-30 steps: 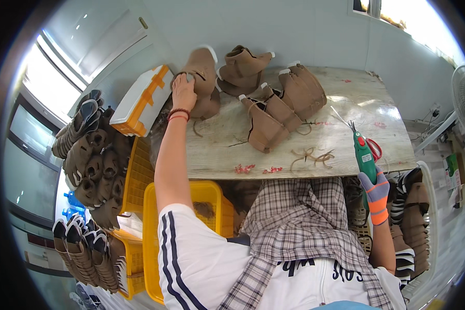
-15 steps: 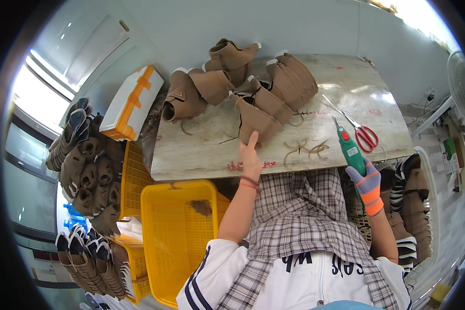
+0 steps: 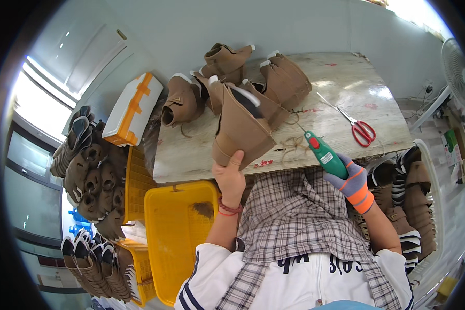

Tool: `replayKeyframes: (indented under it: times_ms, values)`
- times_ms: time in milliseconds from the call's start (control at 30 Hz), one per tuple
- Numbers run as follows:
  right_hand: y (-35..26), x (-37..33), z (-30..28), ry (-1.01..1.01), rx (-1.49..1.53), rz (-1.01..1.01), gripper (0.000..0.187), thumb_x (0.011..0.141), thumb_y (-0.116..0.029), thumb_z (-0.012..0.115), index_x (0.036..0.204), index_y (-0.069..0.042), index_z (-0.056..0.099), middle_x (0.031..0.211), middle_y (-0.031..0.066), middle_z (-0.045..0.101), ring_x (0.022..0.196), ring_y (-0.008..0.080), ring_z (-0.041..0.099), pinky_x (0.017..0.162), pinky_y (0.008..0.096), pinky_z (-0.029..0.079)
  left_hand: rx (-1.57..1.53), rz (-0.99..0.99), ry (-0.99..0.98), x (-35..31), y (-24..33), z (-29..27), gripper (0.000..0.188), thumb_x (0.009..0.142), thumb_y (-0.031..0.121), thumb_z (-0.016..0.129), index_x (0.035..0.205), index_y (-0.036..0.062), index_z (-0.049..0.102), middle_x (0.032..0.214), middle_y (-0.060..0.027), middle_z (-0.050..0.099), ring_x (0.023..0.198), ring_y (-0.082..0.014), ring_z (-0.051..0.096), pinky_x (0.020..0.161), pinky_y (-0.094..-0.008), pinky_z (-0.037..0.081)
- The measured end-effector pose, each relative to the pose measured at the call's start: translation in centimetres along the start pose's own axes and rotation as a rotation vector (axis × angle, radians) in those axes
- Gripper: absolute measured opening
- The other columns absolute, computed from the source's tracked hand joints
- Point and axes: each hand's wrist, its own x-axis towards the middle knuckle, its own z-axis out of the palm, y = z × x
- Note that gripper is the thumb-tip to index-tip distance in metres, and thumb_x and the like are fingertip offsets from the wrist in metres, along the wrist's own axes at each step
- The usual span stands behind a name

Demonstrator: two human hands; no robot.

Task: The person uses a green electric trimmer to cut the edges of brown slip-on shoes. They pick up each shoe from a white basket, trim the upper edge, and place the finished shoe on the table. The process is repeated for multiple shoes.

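My bare left hand [image 3: 230,178] grips a brown boot upper [image 3: 243,129] by its lower edge, thumb on the outer face, and holds it tilted over the table's near edge. My right hand [image 3: 352,183], in a grey and orange glove, is wrapped round a green handheld power tool [image 3: 325,155] with a red button. The tool's thin tip points up and left, apart from the upper. Just beyond the held piece, nested boot uppers [image 3: 289,77] stand on the table [image 3: 341,82]. Several more, including a strapped one [image 3: 180,103], sit at the back left.
Red-handled scissors [image 3: 363,133] lie right of the tool. Thin brown cords [image 3: 293,150] rest near the table's front edge. A yellow crate [image 3: 178,248] stands at left, beside piles of uppers [image 3: 90,170]. A crate of uppers [image 3: 418,206] and a fan [image 3: 459,72] are at right.
My left hand has drawn one boot upper off the nested row, toward me and to the left. My right hand has brought the green tool leftward, nearer to it.
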Motion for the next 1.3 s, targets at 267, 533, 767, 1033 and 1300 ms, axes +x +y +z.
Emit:
replayKeyframes:
  times_ms: [267, 533, 767, 1033, 1300]
  values:
    - [-1.6, 0.4, -0.8, 0.069, -0.206, -0.297, 0.064, 0.06, -0.03, 0.084, 0.114, -0.004, 0.06, 0.081, 0.0123, 0.066, 0.07, 0.0251, 0.064, 0.064, 0.0318, 0.051, -0.584, -0.357, -0.032, 2.6, 2.6, 1.2, 0.038, 0.094, 0.012, 0.05, 0.13, 0.0019, 0.043, 0.127, -0.013, 0.053, 0.117, -0.0279, 0.05, 0.098, -0.0445, 0.043]
    - [0.6, 0.2, -3.9, 0.273, -0.536, -0.63, 0.066, 0.058, -0.029, 0.084, 0.113, -0.003, 0.059, 0.061, 0.0055, 0.054, 0.051, 0.022, 0.051, 0.049, 0.0326, 0.042, -0.814, -0.693, -0.088, 7.2, 3.5, -1.1, 0.03, 0.095, 0.012, 0.044, 0.121, -0.0018, 0.05, 0.123, -0.0163, 0.056, 0.113, -0.0296, 0.054, 0.098, -0.0445, 0.044]
    - [0.3, -0.3, -4.4, 0.219, -0.567, -0.603, 0.065, 0.058, -0.03, 0.083, 0.112, -0.004, 0.06, 0.06, 0.0051, 0.053, 0.049, 0.0222, 0.051, 0.048, 0.0321, 0.042, -0.812, -0.716, -0.052, 8.1, 3.6, -0.4, 0.028, 0.095, 0.01, 0.045, 0.119, -0.0029, 0.051, 0.118, -0.0171, 0.058, 0.108, -0.029, 0.058, 0.093, -0.0429, 0.048]
    - [-0.8, -0.3, -4.1, 0.175, -0.487, -0.602, 0.064, 0.058, -0.032, 0.083, 0.111, -0.004, 0.06, 0.068, 0.0087, 0.061, 0.053, 0.0257, 0.056, 0.05, 0.0329, 0.045, -0.771, -0.741, -0.062, 8.7, 2.5, -0.2, 0.027, 0.094, 0.011, 0.049, 0.117, -0.0037, 0.052, 0.117, -0.0176, 0.059, 0.105, -0.0293, 0.059, 0.091, -0.0425, 0.049]
    - [-2.0, 0.2, -2.9, 0.153, -0.437, -0.613, 0.067, 0.057, -0.034, 0.085, 0.11, -0.003, 0.06, 0.069, 0.01, 0.062, 0.053, 0.0266, 0.057, 0.05, 0.0328, 0.045, -0.851, -0.711, -0.175, 7.4, 2.3, 1.4, 0.033, 0.094, 0.011, 0.048, 0.124, -0.0024, 0.047, 0.124, -0.0155, 0.054, 0.114, -0.028, 0.053, 0.097, -0.0439, 0.044]
